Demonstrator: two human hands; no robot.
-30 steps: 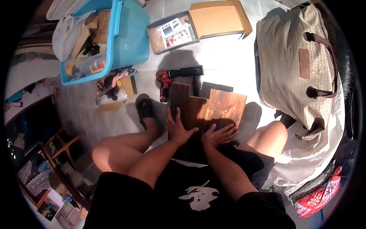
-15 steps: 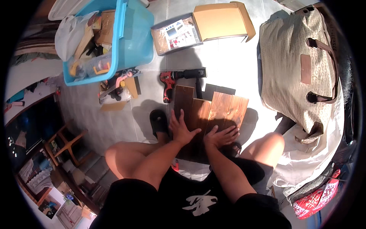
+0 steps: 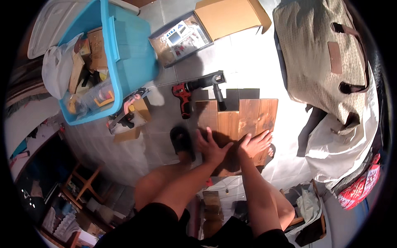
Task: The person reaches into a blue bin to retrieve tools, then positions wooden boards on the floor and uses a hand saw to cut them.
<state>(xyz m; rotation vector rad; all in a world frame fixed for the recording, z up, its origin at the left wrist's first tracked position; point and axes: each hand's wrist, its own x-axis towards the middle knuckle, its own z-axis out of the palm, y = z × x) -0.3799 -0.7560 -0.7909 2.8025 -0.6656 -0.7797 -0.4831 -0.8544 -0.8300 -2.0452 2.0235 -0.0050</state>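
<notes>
A panel of brown wooden boards (image 3: 249, 118) lies between my legs. Its boards sit edge to edge, and one is set back at the far side, leaving a notch. My left hand (image 3: 211, 146) rests on the panel's left part, fingers spread and thumb pointing right. My right hand (image 3: 255, 144) lies flat on the right part, its fingers stretched out toward the right edge. Neither hand grips anything. Just beyond the panel is a red and black cordless drill (image 3: 182, 96) with a long black attachment, whose side handle reaches toward the notch.
A blue storage bin (image 3: 134, 49) full of odds and ends stands at far left, a small carton of tools (image 3: 142, 109) beside it. An open cardboard box (image 3: 227, 18) lies at the back. A large beige bag (image 3: 306, 53) fills the right. My black slipper (image 3: 180, 140) is left of the panel.
The view has shifted, and the panel now appears squarer and less tilted. Both hands stay spread on the boards; the right fingers reach closer to the right edge.
</notes>
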